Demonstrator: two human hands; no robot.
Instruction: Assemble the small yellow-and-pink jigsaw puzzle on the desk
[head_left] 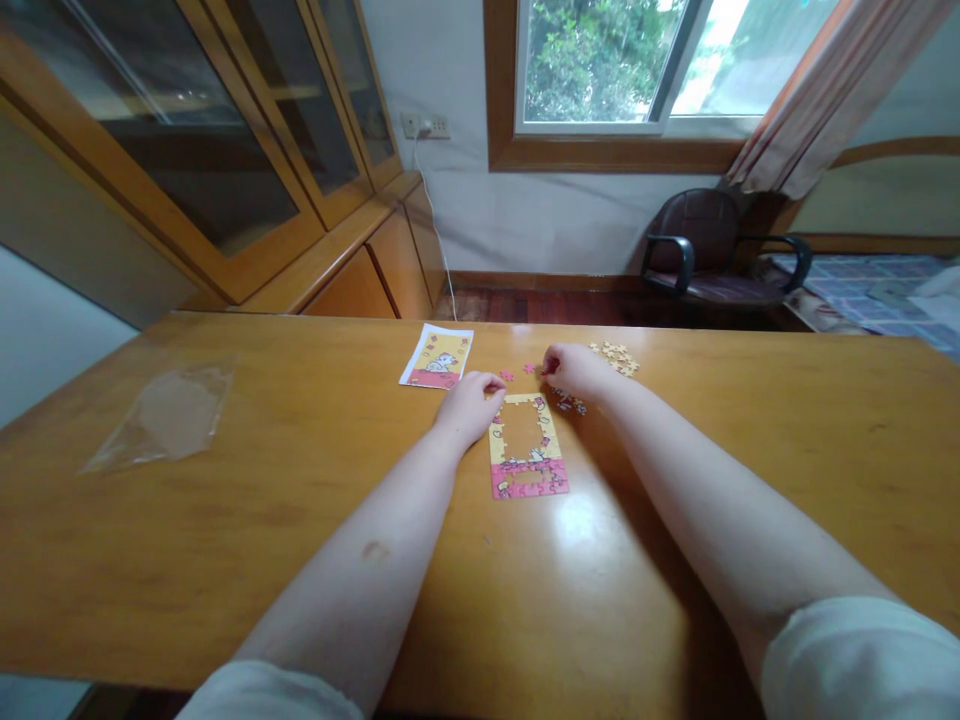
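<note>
A partly assembled jigsaw puzzle (529, 480) lies on the table, yellow above and pink below, with gaps in its middle and lower part. My left hand (471, 405) rests at its upper left edge, fingers bent and pressed together; anything between them is hidden. Beyond the upper right corner, my right hand (576, 370) is closed in a pinch, and what it holds is too small to make out. Two loose pink puzzle pieces (507, 376) lie between the hands. Darker, mixed pieces (570, 402) sit just below my right hand, and a pile of yellow pieces (618, 357) lies behind it.
A picture card (435, 358) with a white animal on yellow and pink lies beyond my left hand. At the left of the wooden table (300, 420) is a clear plastic bag (169, 412). An office chair (697, 245) stands past the far edge, and glass-door cabinets (217, 130) line the left.
</note>
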